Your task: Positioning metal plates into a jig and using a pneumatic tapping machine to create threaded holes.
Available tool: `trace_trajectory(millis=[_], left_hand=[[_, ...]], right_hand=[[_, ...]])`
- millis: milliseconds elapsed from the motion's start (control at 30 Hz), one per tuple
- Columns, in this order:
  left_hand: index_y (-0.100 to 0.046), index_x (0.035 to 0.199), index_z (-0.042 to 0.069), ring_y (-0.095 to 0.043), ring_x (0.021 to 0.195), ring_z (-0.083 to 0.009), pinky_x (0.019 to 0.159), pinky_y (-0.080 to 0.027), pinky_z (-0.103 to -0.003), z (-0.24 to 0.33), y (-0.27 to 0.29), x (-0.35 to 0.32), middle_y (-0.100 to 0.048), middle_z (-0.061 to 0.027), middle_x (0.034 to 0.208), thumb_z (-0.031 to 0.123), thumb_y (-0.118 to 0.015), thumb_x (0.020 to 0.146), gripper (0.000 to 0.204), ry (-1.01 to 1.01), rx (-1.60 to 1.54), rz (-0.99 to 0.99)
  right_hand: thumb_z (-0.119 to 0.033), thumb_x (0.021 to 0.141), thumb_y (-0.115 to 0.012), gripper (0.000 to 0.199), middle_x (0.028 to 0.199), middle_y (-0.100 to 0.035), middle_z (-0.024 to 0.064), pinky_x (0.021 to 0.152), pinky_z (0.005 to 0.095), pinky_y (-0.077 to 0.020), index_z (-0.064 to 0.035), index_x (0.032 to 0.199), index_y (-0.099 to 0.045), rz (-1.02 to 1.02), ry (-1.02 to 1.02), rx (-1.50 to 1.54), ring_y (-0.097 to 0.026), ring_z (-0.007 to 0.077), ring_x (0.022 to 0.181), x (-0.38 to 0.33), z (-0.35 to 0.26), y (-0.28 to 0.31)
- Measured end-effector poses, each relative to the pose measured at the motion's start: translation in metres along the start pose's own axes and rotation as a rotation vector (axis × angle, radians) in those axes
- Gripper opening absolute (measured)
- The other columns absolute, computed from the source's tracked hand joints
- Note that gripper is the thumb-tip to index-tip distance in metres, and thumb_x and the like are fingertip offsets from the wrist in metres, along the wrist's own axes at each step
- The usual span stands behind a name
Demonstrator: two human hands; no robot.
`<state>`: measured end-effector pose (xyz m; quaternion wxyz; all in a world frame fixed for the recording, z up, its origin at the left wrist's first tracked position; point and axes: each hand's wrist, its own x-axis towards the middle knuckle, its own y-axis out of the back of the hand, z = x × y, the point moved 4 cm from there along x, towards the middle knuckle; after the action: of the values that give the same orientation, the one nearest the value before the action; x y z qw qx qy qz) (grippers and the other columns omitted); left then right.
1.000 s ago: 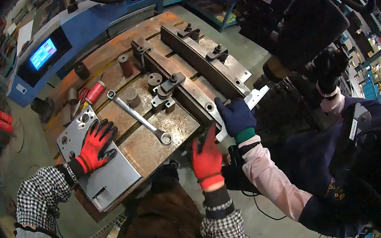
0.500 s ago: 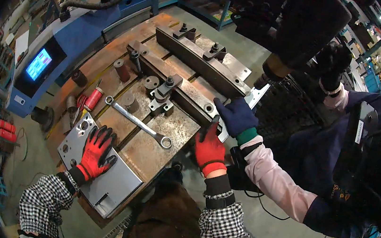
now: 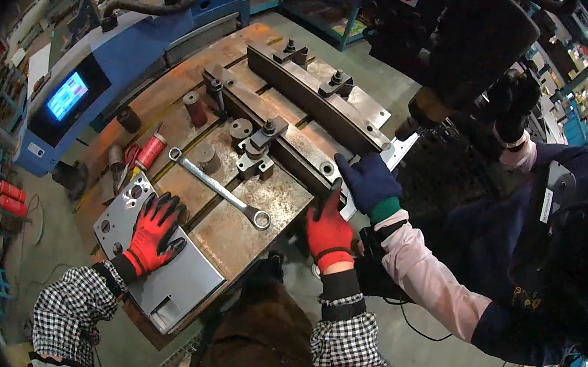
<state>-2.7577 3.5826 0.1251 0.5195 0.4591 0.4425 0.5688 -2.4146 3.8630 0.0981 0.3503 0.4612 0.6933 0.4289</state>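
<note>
the left hand [image 3: 152, 239], in a red glove with black fingers, lies spread, palm down, on a flat silver metal plate with round holes [image 3: 193, 278], probably to steady it at the near left corner of the rust-stained metal counter [image 3: 217, 240]. the right hand [image 3: 331, 230], gloved alike, points its forefinger at the near end of a long grey steel bar [image 3: 304, 146]; whether it touches cannot be told. a co-worker's hand in a dark blue glove [image 3: 369, 183] rests just beside it. a dark bolted metal clamp [image 3: 269, 130] seemingly fixes the bar, and a long silver ring spanner [image 3: 218, 187] lies between plate and clamp, perhaps for easy reach.
</note>
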Motion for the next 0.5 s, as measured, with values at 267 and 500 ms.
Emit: trace_trajectory(millis=[267,500], left_hand=[[-0.050,0.171,0.007,-0.031,0.171,-0.0487,0.140,-0.018,-0.068,0.002,0.011,-0.012,-0.042,-0.0226,0.181,0.047,-0.076,0.095,0.089,0.019,-0.007,-0.010],[-0.048,0.173,0.008,-0.030,0.171,-0.0479,0.139,-0.019,-0.069,0.004,0.013,-0.012,-0.042,-0.0221,0.180,0.047,-0.079,0.092,0.095,0.037,0.009,-0.019]], right_hand=[[-0.049,0.110,-0.066,0.097,0.121,-0.081,0.0291,0.089,0.0587,-0.0639,-0.0023,0.181,-0.019,-0.045,0.015,0.028,-0.080,0.0492,0.103,-0.010,-0.009,0.004],[-0.050,0.110,-0.066,0.094,0.121,-0.080,0.0302,0.090,0.0599,-0.0633,-0.0049,0.180,-0.024,0.015,0.056,0.098,-0.079,0.0503,0.102,-0.017,-0.013,0.024]])
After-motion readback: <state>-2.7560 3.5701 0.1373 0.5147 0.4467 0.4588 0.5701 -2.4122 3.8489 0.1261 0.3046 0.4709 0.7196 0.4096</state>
